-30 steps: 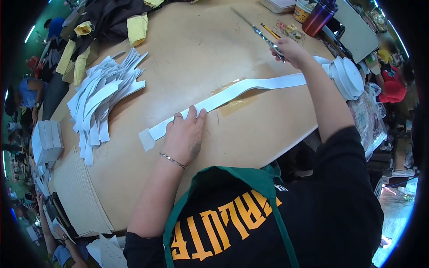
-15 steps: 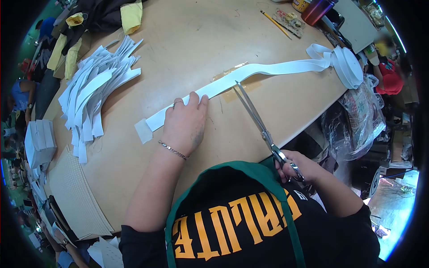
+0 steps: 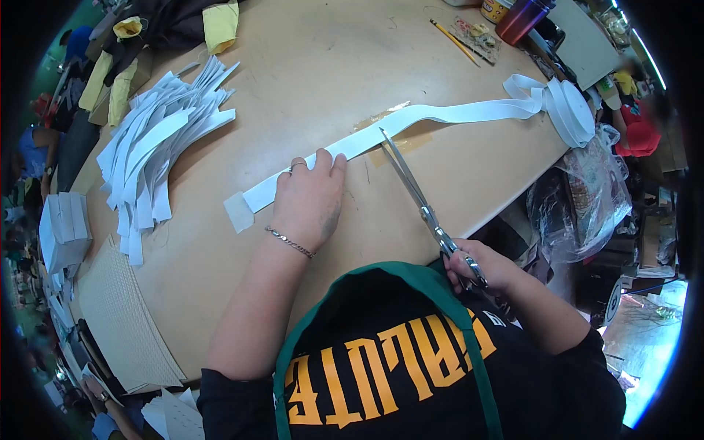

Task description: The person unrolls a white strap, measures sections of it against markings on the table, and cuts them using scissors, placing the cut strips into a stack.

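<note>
A white flat band (image 3: 455,113), like wide elastic, runs across the table from a roll (image 3: 570,114) at the right. My left hand (image 3: 308,202) lies on the band near its cut end, fingers stretched out and pressing it down. A pale square patch (image 3: 238,213) is stuck to the table beside that end. In my right hand (image 3: 478,265) are metal scissors (image 3: 419,199), my fingers wrapped round the handles. The blades are narrowly apart, and their tips reach the band's near edge by a piece of brown tape (image 3: 418,141).
Cut white strips (image 3: 165,139) lie heaped at the left. Beyond them is dark and yellow cloth (image 3: 220,29). A pencil (image 3: 455,42) and a tumbler (image 3: 522,22) are at the far right. Clear plastic (image 3: 583,209) hangs by the table's right edge. Stacked beige sheets (image 3: 125,323) lie lower left.
My right hand has brought the scissors slightly up and to the left, so the tips sit closer to the band's edge. My left hand stays on the band.
</note>
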The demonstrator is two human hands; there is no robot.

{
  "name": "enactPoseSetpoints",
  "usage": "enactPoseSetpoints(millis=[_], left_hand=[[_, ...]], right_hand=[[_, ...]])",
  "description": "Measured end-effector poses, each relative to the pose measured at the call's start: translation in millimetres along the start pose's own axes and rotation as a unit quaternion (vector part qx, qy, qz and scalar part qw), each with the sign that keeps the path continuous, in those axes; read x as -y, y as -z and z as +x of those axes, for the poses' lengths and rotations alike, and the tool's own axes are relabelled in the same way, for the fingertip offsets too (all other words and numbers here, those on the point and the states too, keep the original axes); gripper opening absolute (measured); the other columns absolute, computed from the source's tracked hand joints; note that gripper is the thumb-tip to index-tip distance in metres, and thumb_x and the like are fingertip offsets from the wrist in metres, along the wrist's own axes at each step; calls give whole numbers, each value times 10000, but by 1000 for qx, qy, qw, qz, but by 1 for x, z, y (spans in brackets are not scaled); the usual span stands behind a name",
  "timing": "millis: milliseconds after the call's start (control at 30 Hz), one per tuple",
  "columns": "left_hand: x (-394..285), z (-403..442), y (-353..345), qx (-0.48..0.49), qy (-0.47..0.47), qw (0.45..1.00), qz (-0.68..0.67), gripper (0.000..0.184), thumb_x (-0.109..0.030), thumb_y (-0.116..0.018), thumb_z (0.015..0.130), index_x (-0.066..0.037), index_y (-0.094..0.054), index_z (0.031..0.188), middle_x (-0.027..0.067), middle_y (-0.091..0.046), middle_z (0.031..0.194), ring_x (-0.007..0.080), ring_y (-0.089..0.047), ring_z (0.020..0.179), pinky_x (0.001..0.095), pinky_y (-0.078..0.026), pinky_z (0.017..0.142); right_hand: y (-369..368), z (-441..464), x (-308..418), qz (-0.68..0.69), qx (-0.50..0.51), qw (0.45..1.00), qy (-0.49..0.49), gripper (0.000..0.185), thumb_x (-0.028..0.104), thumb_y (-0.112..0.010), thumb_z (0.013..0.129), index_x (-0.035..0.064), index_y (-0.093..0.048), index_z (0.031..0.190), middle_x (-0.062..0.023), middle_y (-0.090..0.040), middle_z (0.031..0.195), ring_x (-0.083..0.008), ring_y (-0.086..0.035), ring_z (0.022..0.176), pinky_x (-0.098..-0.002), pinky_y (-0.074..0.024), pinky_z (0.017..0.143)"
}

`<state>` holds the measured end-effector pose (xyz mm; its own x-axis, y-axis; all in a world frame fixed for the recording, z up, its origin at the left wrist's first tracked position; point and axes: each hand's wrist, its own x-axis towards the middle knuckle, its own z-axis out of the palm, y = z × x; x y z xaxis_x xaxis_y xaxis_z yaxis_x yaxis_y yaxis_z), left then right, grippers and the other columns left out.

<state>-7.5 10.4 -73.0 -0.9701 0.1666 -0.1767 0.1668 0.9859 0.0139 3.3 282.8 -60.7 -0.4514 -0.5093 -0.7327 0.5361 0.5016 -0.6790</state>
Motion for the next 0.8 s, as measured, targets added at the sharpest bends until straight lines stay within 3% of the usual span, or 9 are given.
enactPoseSetpoints(millis=[67, 600, 700, 800], left_hand=[[1, 0, -2, -5, -3, 1000, 2, 477, -65, -545, 768, -31, -446, 1233, 143, -474, 1106, 343, -532, 984, 395, -475, 758], [2, -1, -6, -43, -9, 999, 19, 432, -84, -538, 781, -25, -475, 1204, 131, -485, 1058, 340, -544, 964, 388, -481, 731], [2, -1, -10, -74, -8, 997, 25, 482, -36, -543, 729, -61, -485, 1206, 111, -490, 1070, 274, -540, 806, 370, -481, 677], [3, 0, -9, -68, -10, 997, 18, 483, -39, -546, 728, -63, -483, 1207, 110, -489, 1073, 272, -541, 812, 368, -482, 682]], right_hand=[[3, 6, -2, 8, 10, 1000, 7, 525, 545, -565, 813, 31, -513, 903, -22, -502, 672, -92, -500, 580, -233, -454, 552], [-5, 33, 20, -26, -42, 999, 11, 554, 613, -569, 771, 63, -502, 783, -17, -490, 596, -90, -495, 508, -222, -431, 500], [-8, 34, 19, -21, -55, 998, 5, 546, 607, -569, 775, 66, -503, 756, -18, -495, 592, -85, -496, 495, -218, -422, 483], [-12, 33, 21, -20, -72, 997, 3, 533, 595, -571, 781, 68, -502, 733, -13, -490, 572, -80, -491, 475, -215, -417, 470]])
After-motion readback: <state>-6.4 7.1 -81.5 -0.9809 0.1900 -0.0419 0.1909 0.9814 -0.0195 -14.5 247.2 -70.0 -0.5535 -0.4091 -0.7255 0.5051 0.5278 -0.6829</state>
